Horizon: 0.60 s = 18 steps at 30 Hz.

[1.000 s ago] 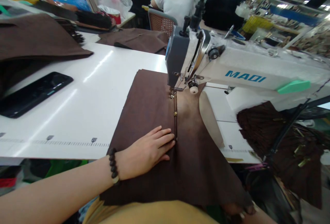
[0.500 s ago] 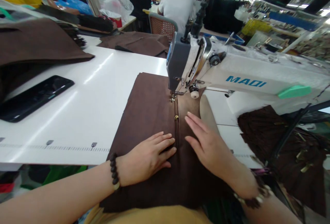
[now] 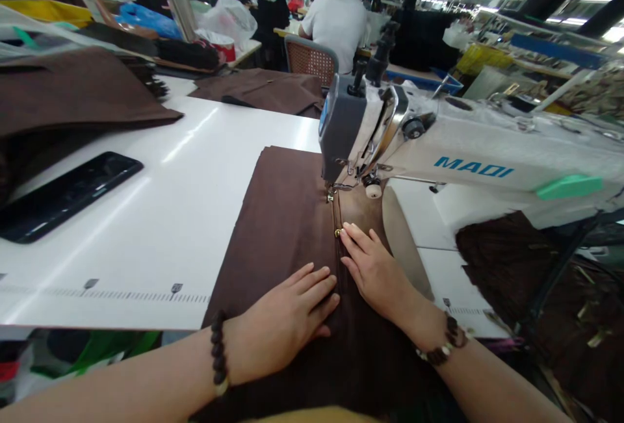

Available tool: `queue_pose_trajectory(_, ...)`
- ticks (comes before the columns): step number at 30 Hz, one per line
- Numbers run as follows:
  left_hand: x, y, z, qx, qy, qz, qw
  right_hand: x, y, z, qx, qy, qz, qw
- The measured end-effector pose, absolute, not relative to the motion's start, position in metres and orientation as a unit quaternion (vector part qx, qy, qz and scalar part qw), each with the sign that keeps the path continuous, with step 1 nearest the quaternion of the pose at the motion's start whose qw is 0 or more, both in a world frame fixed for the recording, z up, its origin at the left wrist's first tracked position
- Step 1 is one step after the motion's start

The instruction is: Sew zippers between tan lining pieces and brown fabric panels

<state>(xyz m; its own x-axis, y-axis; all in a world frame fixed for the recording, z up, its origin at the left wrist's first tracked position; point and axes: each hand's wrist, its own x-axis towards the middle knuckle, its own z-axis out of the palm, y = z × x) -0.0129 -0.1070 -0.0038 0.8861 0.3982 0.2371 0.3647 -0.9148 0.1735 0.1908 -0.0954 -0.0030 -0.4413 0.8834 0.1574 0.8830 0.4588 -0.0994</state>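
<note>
A brown fabric piece (image 3: 280, 215) lies on the white sewing table (image 3: 160, 215), running under the head of the white sewing machine (image 3: 468, 156). A zipper (image 3: 336, 221) with a small gold pull runs down its middle toward me. My left hand (image 3: 287, 319) lies flat on the fabric just left of the zipper, fingers stretched out. On the other side of the zipper my right hand (image 3: 373, 267) also presses flat, its fingertips touching the zipper by the gold pull. Both wrists wear bead bracelets.
A black phone (image 3: 63, 192) lies on the table at the left. Stacked brown fabric (image 3: 73, 91) sits behind it, and more brown pieces (image 3: 536, 267) hang at the right below the machine. A person in a white shirt (image 3: 336, 20) sits ahead on a chair.
My right hand came up from below the table edge, landed on the fabric right of the zipper, then slid in against the zipper. My left hand stayed in place.
</note>
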Motion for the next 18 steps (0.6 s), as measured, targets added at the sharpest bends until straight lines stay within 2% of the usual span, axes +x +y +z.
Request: queue_pose_trajectory(18,-0.012,-0.073,0.0,0.973,0.188,0.118,0.056,0.186,-0.066,-0.002,-0.553,-0.829,0.011,0.085)
